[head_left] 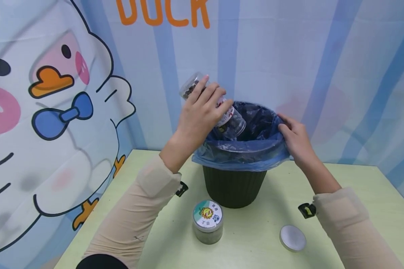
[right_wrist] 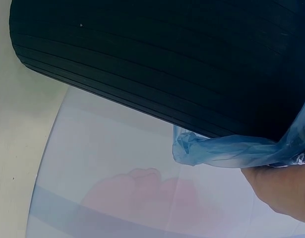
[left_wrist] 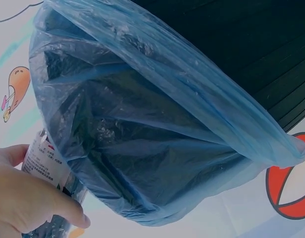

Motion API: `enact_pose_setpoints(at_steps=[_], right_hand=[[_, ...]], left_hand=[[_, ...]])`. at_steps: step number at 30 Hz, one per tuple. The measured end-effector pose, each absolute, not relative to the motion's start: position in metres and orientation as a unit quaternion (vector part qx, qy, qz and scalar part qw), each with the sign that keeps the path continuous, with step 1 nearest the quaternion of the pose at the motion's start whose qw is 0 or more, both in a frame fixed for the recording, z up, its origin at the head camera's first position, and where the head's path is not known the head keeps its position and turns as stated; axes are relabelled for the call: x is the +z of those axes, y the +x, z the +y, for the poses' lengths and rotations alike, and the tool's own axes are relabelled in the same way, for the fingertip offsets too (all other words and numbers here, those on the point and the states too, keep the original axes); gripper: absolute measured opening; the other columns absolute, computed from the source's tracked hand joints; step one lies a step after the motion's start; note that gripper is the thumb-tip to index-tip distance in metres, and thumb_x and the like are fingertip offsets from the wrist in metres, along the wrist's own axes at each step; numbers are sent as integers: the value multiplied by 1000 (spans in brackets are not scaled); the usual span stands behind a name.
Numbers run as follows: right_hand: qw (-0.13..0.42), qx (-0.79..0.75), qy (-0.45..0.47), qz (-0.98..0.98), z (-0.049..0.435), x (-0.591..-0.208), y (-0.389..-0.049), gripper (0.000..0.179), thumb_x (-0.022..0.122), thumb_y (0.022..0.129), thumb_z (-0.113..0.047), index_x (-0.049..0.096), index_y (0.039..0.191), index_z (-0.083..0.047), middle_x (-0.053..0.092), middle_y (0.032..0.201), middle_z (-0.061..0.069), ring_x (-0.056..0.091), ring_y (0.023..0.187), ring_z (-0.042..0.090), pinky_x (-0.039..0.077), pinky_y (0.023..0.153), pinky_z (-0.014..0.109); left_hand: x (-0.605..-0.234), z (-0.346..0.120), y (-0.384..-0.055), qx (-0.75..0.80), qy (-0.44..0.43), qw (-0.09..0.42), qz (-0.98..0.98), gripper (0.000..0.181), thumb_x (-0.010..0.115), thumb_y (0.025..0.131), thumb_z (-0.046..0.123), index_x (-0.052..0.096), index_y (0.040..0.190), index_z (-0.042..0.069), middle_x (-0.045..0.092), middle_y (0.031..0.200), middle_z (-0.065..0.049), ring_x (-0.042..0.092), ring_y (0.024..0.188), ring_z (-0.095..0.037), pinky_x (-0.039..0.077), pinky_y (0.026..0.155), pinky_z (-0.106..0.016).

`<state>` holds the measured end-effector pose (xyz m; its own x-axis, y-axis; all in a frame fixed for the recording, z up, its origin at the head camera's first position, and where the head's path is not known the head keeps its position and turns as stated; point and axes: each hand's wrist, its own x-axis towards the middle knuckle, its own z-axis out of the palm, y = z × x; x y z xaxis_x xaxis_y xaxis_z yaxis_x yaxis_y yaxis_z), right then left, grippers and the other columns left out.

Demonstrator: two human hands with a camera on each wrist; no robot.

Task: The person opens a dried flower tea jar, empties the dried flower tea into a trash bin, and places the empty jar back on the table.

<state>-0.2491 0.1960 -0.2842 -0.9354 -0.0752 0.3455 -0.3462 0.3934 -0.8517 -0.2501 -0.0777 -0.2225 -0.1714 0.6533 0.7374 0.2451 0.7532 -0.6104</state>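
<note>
My left hand (head_left: 202, 112) grips a clear plastic jar (head_left: 235, 125) with a printed label. It is tipped with its mouth down to the right, over the opening of a black trash bin (head_left: 235, 186). Dark bits lie toward the jar's raised base. A blue plastic bag (head_left: 244, 149) lines the bin and folds out over its rim. On the bin's right side, my right hand (head_left: 297, 140) pinches the bag and rim, thumb outermost in the head view. The left wrist view shows the jar's label (left_wrist: 45, 163) beside the bag; in the right wrist view the fingertips are hidden.
In front of the bin stands a lidded round jar (head_left: 207, 224) with a sunflower picture on top. A silver lid (head_left: 293, 238) lies on the pale green table (head_left: 252, 243) to its right. A printed cloth backdrop (head_left: 276, 48) rises behind the table.
</note>
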Motion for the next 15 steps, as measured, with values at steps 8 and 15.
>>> enact_pose_setpoints(at_steps=[8,15], right_hand=[[122,537,130,-824,195,-284,-250,51,33,106,-19,33,153,0,33,156,20,32,141,32,32,107,40],[117,539,132,-823,196,-285,-249,52,32,106,-19,32,154,-1,33,156,20,32,141,32,33,107,42]], left_hand=[[-223,-81,-250,181,-292,572,-745,40,44,101,-6,71,110,23,64,117,-3,53,116,-24,17,120,-42],[-223,-82,-250,178,-292,570,-747,40,47,100,-5,71,112,24,65,118,-2,53,116,-24,17,120,-42]])
